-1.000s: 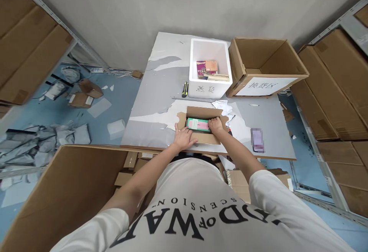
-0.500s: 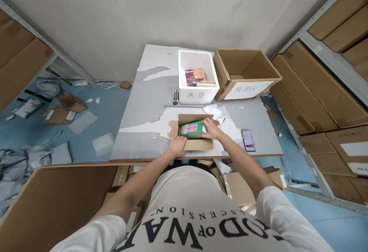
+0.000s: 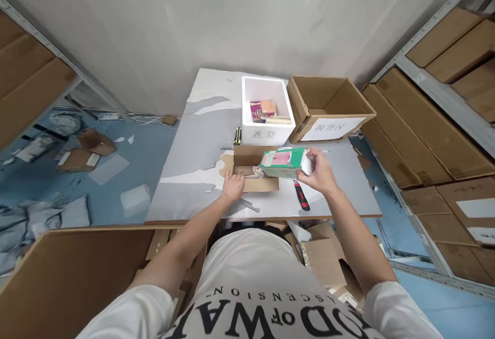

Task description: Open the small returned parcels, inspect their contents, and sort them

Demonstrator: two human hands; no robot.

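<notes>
My right hand [image 3: 320, 173] grips the white end of a green and pink product box [image 3: 284, 158], holding it tilted above the right side of an open cardboard box [image 3: 255, 184]. With my left hand [image 3: 232, 184] I hold the cardboard box by its front left corner, fingers closed over the edge. Some crumpled paper [image 3: 256, 172] lies inside it. Below the product box, a red and black utility knife [image 3: 302, 197] lies on the table [image 3: 189, 148]. A grey strip [image 3: 249, 205] rests in front of the cardboard box.
A white foam box [image 3: 268, 136] holding several books or small packs stands at the back, beside a large open carton [image 3: 332, 129] with a paper label. A yellow and black cutter [image 3: 237, 136] lies left of the foam box. Shelves of cartons [image 3: 425, 148] flank the table's right side.
My right hand has lifted the product box out of the cardboard box, to the right. The cardboard box has shifted slightly left. A red knife now shows; the phone is out of sight.
</notes>
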